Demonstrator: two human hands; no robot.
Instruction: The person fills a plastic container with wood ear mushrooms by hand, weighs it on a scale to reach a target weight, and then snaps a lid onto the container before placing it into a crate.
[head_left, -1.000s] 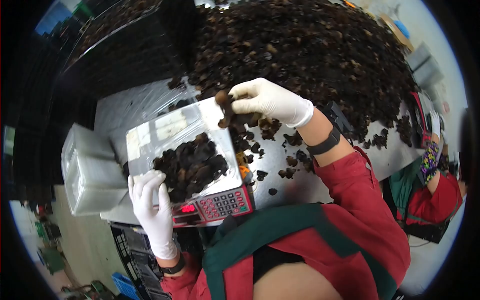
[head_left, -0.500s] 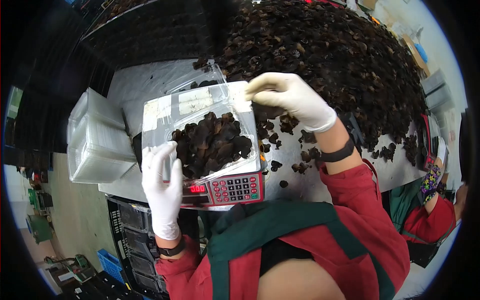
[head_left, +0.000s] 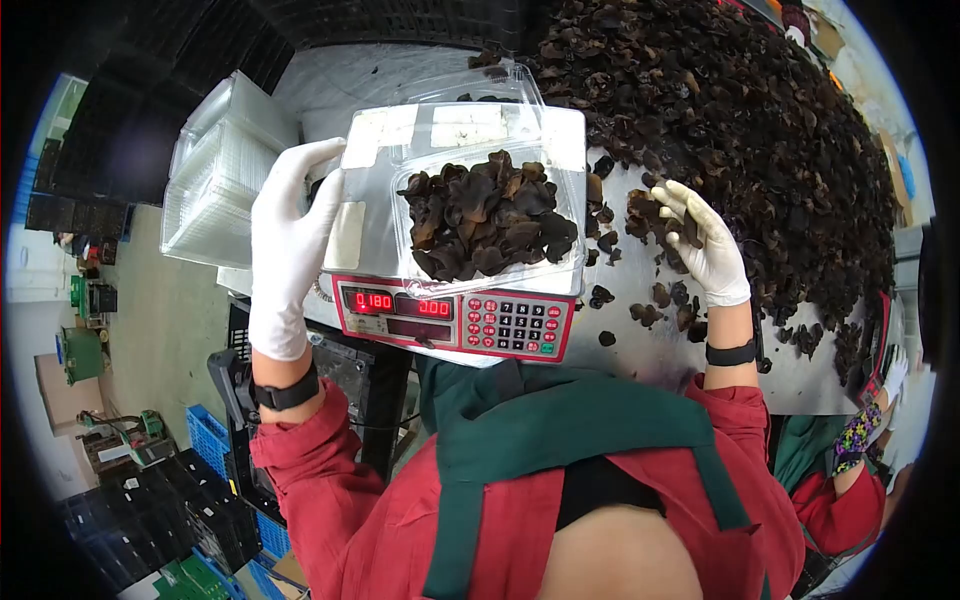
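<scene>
A clear plastic container filled with dark, curled fungus pieces rests on the platform of a red and white scale, whose lit display reads 0.180. My left hand, in a white glove, is beside the scale's left edge with thumb and fingers apart and nothing between them. My right hand, also gloved, is right of the scale with its fingers curled around dark fungus pieces by the pile.
Stacked clear containers stand left of the scale. Loose fungus pieces lie on the metal table. Black crates are at the upper left. A co-worker's arm shows at the far right.
My right hand has left the container's top right side and moved right to the loose pieces. My left hand has moved off the container to the left. The view has shifted.
</scene>
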